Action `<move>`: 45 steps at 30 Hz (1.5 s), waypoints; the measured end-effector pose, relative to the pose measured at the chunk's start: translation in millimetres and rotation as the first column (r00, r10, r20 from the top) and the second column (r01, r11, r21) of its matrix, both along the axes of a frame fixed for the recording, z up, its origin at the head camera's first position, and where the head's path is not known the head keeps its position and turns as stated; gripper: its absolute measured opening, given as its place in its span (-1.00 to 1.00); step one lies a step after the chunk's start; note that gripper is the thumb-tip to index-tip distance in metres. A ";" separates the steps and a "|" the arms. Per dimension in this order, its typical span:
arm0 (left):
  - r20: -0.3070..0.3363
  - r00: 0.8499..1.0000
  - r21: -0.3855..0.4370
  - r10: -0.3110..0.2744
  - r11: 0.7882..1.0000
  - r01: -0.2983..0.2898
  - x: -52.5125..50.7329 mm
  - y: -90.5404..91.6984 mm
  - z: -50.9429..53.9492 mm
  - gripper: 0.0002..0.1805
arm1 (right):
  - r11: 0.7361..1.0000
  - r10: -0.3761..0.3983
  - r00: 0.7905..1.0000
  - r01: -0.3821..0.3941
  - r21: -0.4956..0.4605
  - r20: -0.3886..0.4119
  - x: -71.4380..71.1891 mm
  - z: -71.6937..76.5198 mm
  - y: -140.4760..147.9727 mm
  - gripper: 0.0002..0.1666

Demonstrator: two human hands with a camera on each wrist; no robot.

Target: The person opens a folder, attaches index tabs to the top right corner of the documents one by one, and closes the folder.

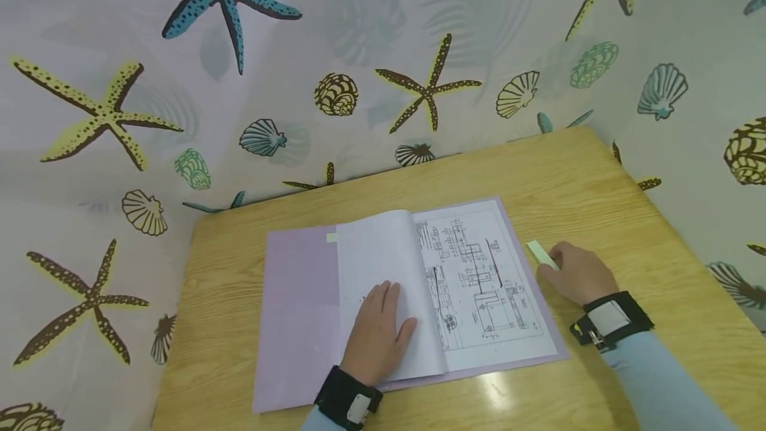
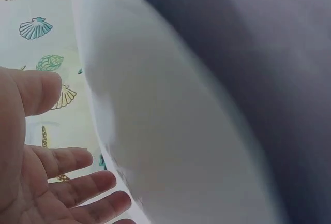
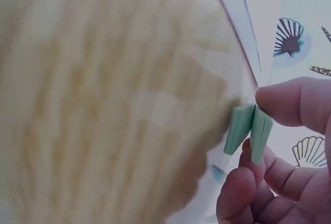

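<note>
On the table a lilac folder (image 1: pixel 299 311) lies open, holding white sheets. Its right-hand sheet, a technical drawing (image 1: pixel 479 285), shows printed black lines. My left hand (image 1: pixel 377 334) rests on the white page (image 1: pixel 374 245) left of the fold, fingers straight; the left wrist view shows its fingers (image 2: pixel 77 188) beside the sheet. Just right of the folder, my right hand (image 1: pixel 577 273) pinches a pale green sticky-note pad (image 1: pixel 541 255) between thumb and fingers. Close up in the right wrist view, the pad (image 3: pixel 262 133) appears as two narrow green parts below the thumb.
A small pale green tab (image 1: pixel 332 237) sticks out at the white page's upper left edge. The wooden table (image 1: pixel 610 191) extends around the folder. Behind it hangs a white cloth (image 1: pixel 359 25) printed with starfish and shells.
</note>
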State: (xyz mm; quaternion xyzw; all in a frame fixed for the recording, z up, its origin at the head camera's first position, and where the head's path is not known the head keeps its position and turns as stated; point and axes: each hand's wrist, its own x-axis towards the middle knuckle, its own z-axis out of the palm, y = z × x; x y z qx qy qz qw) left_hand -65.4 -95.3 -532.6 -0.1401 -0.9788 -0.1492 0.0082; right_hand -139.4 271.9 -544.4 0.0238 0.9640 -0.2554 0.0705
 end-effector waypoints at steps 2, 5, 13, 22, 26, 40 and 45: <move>-0.005 1.000 0.008 -0.002 1.000 0.003 0.9 1.6 4.1 -0.27 | 1.000 0.000 1.000 0.000 -0.004 -0.009 0.3 2.0 2.0 -0.44; -0.022 0.999 0.021 -0.023 0.999 0.024 2.2 3.3 10.9 -0.29 | 1.000 0.003 1.000 -0.003 -0.012 -0.015 1.0 6.2 3.9 -0.44; -0.150 0.975 0.163 -0.161 0.969 0.185 8.0 8.2 40.7 -0.40 | 0.991 0.040 0.997 -0.048 -0.129 -0.060 8.2 30.1 -12.6 -0.51; -0.226 0.967 0.485 -0.113 0.848 0.213 -3.5 16.1 59.8 -0.41 | 0.910 0.284 0.924 -0.344 -0.233 -0.257 15.5 69.0 -88.9 -0.73; -0.111 0.986 0.680 -0.124 0.714 0.166 -8.3 22.9 65.2 -0.28 | 0.831 0.384 0.856 -0.483 -0.274 -0.345 21.8 82.5 -117.4 -0.73; 0.208 0.946 0.929 -0.247 0.352 -0.113 -5.5 22.6 72.7 -0.51 | 0.618 0.513 0.786 -0.617 -0.487 -0.344 35.9 91.8 -145.3 -0.79; 0.196 0.945 0.946 -0.261 0.305 -0.112 -3.5 20.5 70.9 -0.67 | 0.580 0.529 0.779 -0.621 -0.528 -0.336 34.9 88.8 -143.6 -0.81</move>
